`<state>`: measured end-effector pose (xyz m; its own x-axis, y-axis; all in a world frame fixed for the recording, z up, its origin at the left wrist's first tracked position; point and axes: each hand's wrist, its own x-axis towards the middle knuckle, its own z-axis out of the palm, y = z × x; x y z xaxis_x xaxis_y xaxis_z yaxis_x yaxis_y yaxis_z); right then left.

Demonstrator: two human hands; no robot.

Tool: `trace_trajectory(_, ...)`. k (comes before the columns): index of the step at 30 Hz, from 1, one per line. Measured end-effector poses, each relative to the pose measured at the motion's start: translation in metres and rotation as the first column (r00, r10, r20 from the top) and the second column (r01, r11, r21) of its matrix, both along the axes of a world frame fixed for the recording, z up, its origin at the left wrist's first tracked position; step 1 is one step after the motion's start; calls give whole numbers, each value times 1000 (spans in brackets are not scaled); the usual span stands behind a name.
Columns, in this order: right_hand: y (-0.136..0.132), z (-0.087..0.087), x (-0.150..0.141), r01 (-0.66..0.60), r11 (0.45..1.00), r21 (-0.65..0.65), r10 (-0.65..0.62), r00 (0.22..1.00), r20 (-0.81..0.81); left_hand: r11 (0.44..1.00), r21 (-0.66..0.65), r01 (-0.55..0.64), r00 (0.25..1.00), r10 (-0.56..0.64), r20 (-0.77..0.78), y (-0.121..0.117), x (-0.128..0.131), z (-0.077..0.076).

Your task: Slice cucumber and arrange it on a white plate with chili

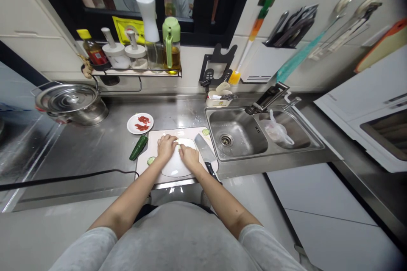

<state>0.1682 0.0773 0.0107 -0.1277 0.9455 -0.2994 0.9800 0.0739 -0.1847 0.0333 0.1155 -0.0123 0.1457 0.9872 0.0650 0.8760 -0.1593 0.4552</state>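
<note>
The white plate is set on the cutting board, its far part covered by the left hand and right hand – fingers curled, grip unclear. The knife is laid right, the cucumber left.

Fingers of two hands, at center frame, partly cover a pale piece on a white plate, the piece too small to identify. A person in the window, upper center, appears pixelated and cut off by the top edge. A plastic bag (right of center) obscures its contents, as does a lidded pot at left. An orange-edged board runs off the right edge.
</note>
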Motion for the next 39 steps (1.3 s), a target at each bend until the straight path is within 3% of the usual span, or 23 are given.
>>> trace_trajectory(17,2,0,-2,-18,1000,-6,18,1000,22,1000,-28,5,1000,-6,-2,-3,1,3)
trace_trajectory(22,2,11,5,73,997,-3,-73,997,-38,998,-25,-65,996,67,58,-8,-3,12)
trace_trajectory(26,-9,19,26,201,978,46,-195,974,-120,984,-8,-177,970,176,168,-27,-28,16)
trace_trajectory(31,-41,13,62,349,934,79,-320,913,-253,960,-46,-276,930,279,240,-68,-80,6)
trace_trajectory(35,-59,6,81,390,917,88,-346,884,-314,924,-92,-371,908,382,174,-91,-109,-4)
trace_trajectory(39,-62,4,81,396,913,101,-335,868,-367,922,-107,-372,921,381,84,-98,-111,-5)
